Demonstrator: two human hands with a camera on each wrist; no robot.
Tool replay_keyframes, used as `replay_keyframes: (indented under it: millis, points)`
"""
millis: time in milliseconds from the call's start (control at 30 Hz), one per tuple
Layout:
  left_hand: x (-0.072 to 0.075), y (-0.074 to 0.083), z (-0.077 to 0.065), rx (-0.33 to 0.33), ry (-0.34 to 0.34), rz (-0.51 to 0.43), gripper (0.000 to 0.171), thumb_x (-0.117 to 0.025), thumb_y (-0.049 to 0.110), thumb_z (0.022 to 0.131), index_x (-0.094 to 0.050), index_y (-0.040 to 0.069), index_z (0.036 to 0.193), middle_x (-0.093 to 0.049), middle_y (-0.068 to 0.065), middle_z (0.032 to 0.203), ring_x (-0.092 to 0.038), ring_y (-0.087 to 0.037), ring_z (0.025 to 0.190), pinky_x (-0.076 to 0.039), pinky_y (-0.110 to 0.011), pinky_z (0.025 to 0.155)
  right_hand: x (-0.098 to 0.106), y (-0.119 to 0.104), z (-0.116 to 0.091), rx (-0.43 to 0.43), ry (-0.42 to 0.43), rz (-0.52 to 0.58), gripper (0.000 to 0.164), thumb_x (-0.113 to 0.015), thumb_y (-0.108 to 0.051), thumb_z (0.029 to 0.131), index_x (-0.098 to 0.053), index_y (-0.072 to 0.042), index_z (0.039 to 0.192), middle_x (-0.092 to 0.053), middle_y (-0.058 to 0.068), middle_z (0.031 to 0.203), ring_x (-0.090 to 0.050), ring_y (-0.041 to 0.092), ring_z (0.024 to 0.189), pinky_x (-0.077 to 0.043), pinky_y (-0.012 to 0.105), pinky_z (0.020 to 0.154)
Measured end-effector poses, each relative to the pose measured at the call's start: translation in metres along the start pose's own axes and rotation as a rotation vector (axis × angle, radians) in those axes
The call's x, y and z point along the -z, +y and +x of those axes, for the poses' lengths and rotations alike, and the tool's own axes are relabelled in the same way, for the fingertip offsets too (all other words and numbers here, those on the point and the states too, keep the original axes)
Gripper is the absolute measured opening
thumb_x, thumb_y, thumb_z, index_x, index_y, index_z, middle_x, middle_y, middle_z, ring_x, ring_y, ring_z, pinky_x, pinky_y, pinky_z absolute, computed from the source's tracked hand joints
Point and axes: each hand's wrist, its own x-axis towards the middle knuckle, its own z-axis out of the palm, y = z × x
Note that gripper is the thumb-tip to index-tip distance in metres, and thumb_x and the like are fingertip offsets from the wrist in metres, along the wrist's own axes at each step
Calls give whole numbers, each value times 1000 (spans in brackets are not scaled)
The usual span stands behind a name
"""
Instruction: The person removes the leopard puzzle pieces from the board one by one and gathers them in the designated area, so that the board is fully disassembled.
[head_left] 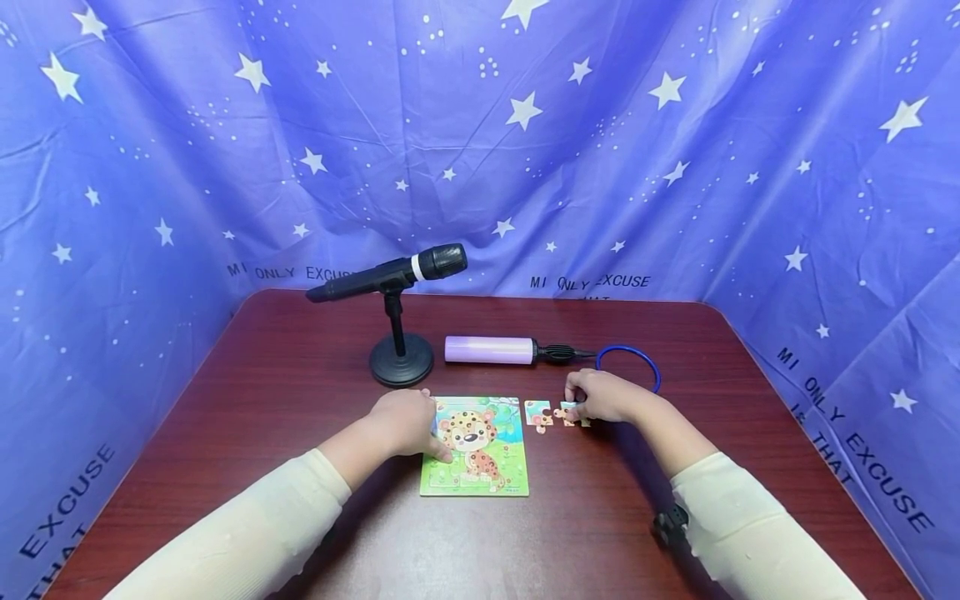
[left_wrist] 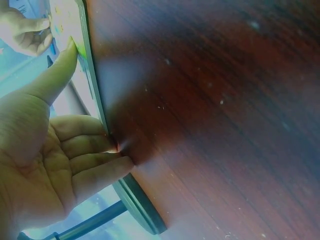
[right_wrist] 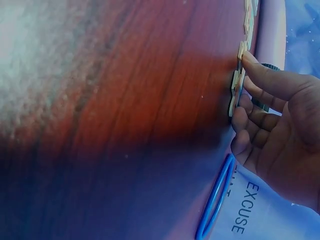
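A leopard puzzle board [head_left: 480, 454] lies flat on the dark red table [head_left: 300, 400]. My left hand [head_left: 408, 421] rests on its left edge. In the left wrist view the left hand [left_wrist: 60, 150] has its thumb on the board [left_wrist: 92, 85] and its fingertips on the table beside the rim. To the right of the board lie loose puzzle pieces [head_left: 572, 415]. My right hand [head_left: 603, 396] covers them with curled fingers. In the right wrist view the right hand [right_wrist: 270, 115] has its fingertips on the pieces [right_wrist: 236, 92]; the thumb is hidden. One more piece [head_left: 537, 412] lies apart.
A black microphone [head_left: 390, 273] stands on a round base [head_left: 401, 367] just behind the board. A lilac pump cylinder [head_left: 489, 349] with a blue hose loop [head_left: 633, 354] lies behind my right hand. Starry blue cloth [head_left: 112, 250] walls in the table.
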Motion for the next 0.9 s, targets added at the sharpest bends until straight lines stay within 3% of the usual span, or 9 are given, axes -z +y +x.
replay_keyframes:
  millis: [233,333,567,700,800,900]
  points:
    - [0,0,0,2,0,-5,102,-69,79,65,-59,5,135,-54,-12,144,-56,-28,127,-55,-46,89,6,-4,-1,-48,-12,76,21,-71,-31,90,-60,-14,94,-54,4,91,-55,12,68,-44,30,67]
    - [0,0,-1,-3,8,-3,102,-69,78,65,-59,5,135,-54,-13,143,-57,-29,126,-55,-47,88,8,-11,0,-30,5,96,22,-68,-31,93,-59,-13,100,-54,7,97,-59,12,62,-47,32,69]
    - [0,-1,-2,-3,14,-5,101,-70,78,66,-60,4,134,-55,-14,143,-58,-30,124,-56,-47,86,4,-48,10,92,63,-11,33,-70,-33,90,-61,-16,117,-60,2,112,-57,14,96,-48,39,87]
    - [0,0,-2,1,12,-5,101,-70,78,66,-59,5,135,-54,-13,143,-58,-29,124,-56,-47,85,-5,-71,17,155,17,-47,50,-73,-34,88,-58,-19,133,-59,0,123,-59,17,108,-48,42,95]
    - [0,0,-2,0,13,-1,100,-70,78,66,-59,6,135,-54,-12,143,-59,-29,123,-56,-47,84,-12,-85,20,200,-28,-107,56,-74,-36,87,-55,-24,138,-56,-2,126,-55,17,111,-47,41,96]
    - [-1,0,-3,-7,3,-2,100,-68,78,68,-58,7,137,-52,-11,145,-56,-28,127,-55,-46,87,-19,-93,24,236,-46,-213,52,-73,-37,88,-58,-27,136,-55,-4,118,-51,14,108,-47,38,92]
